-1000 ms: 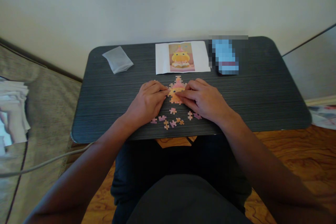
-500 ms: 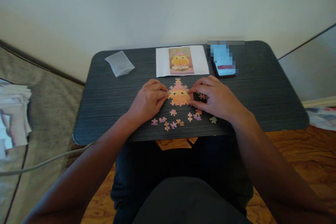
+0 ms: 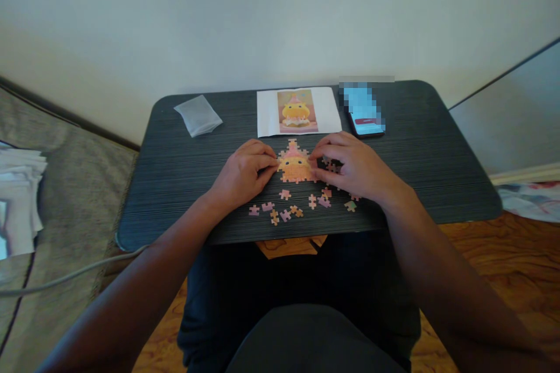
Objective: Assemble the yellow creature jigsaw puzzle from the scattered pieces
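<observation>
A partly joined jigsaw puzzle (image 3: pixel 296 168) lies on the dark table, showing a yellow face and a pink pointed hat. My left hand (image 3: pixel 251 172) has its thumb and fingers pinched at the puzzle's left edge. At the opposite edge, my right hand (image 3: pixel 345 163) is bent round the side pieces, thumb low and fingers above; its palm hides part of that side. Loose puzzle pieces (image 3: pixel 285 194) are scattered in front of the puzzle, and several more lie under and beside my right hand.
Behind the puzzle lies a white sheet with a printed picture (image 3: pixel 298 111). A phone (image 3: pixel 367 119), its screen blurred, is to the right. A clear plastic bag (image 3: pixel 199 116) rests at the back left. A cable (image 3: pixel 79 273) runs by the table's (image 3: pixel 166 227) left front corner.
The whole view has shifted slightly, so the table sits a little lower and further left. Both hands keep their places at the puzzle's edges, with barely any finger movement.
</observation>
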Tool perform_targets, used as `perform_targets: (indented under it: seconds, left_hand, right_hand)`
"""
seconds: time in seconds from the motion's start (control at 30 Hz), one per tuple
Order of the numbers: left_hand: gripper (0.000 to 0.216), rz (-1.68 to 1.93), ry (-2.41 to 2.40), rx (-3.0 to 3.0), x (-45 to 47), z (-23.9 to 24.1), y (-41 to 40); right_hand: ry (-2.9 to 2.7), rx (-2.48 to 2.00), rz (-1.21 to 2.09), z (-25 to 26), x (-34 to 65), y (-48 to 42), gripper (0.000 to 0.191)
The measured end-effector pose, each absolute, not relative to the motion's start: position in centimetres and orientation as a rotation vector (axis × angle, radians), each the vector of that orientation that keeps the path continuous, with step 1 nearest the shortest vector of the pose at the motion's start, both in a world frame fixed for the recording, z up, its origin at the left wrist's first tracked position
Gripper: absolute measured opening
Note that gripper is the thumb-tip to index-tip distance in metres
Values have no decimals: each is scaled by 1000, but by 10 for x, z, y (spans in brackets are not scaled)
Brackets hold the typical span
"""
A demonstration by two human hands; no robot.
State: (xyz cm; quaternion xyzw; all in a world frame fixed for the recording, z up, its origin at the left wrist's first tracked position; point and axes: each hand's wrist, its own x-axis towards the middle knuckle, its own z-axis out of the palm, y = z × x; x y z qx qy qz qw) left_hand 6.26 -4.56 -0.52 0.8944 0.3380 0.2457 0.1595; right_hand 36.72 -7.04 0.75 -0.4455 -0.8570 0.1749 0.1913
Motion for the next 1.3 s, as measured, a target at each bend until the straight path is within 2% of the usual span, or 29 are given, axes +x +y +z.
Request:
perform_targets:
  seconds: [0.2, 0.4, 0.57, 0.77, 1.0, 1.3]
  left_hand:
    - [22, 750, 1051, 2530, 47, 7, -33]
    - [14, 607, 1115, 2405, 23, 20, -7]
    - [17, 687, 1114, 2241, 18, 8, -1]
    - [21, 739, 1136, 2128, 12, -9, 3]
    - [29, 713, 1095, 2124, 10, -15, 9]
    - [25, 707, 1042, 2080, 9, -17, 9]
  right_hand:
    - [-2343, -1269, 422, 22, 383, -51, 19]
    - [-2324, -1172, 328, 17, 400, -33, 19]
    - [-2276, -1121, 385, -4, 401, -37, 14]
    - [-2312, -1132, 343, -15, 394, -39, 19]
    - [-2285, -1213, 442, -23, 395, -35, 20]
    - [-2217, -1180, 491, -33, 399, -33, 10]
